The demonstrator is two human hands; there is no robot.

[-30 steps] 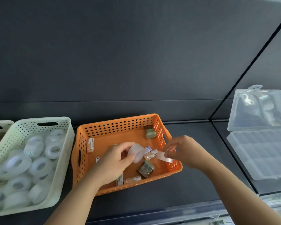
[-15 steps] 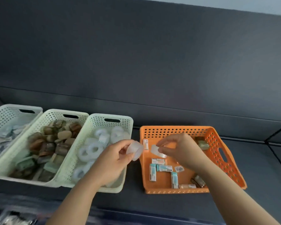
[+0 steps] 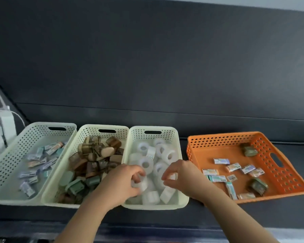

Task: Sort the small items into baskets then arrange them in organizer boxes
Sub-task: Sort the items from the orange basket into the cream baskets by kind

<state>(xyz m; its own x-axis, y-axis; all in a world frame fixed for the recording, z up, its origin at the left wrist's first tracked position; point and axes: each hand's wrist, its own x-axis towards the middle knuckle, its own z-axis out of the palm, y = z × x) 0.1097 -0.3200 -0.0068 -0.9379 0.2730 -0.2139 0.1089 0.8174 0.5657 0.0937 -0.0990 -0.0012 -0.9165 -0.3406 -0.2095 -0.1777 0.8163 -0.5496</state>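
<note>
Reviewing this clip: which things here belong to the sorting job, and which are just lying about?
Job: left hand gripping a white tape roll; right hand beside it; cream basket of rolls; orange basket with small packets; cream basket of brown and green cases; cream basket of packets.
Lying about: white charger, far left.

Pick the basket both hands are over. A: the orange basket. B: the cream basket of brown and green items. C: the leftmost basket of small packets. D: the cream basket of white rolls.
D: the left hand and the right hand both sit over the white rolls in the third cream basket from the left.
</note>
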